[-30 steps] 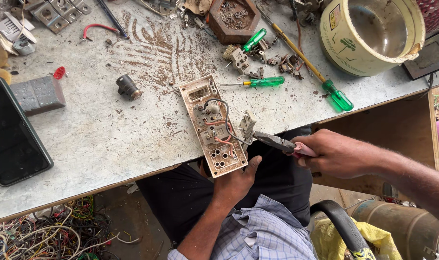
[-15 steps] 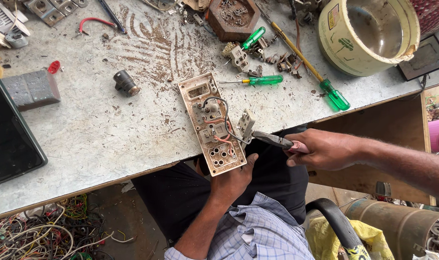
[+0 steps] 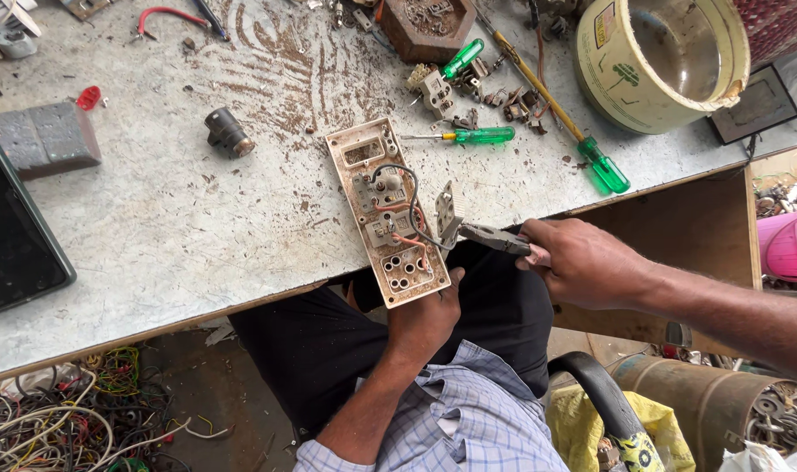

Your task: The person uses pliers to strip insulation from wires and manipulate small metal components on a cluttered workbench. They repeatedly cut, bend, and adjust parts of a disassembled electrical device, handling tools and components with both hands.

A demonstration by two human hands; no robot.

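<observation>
The pliers' (image 3: 490,238) handles are hidden inside the right hand (image 3: 582,262); the dark tablet (image 3: 14,236) is cut off at the left edge.

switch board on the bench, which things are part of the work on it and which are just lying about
In use:
switch board
pliers
small part gripped by the pliers
left hand
right hand

Lying about:
green screwdrivers
yellow bucket
grey block
black cylinder
</observation>
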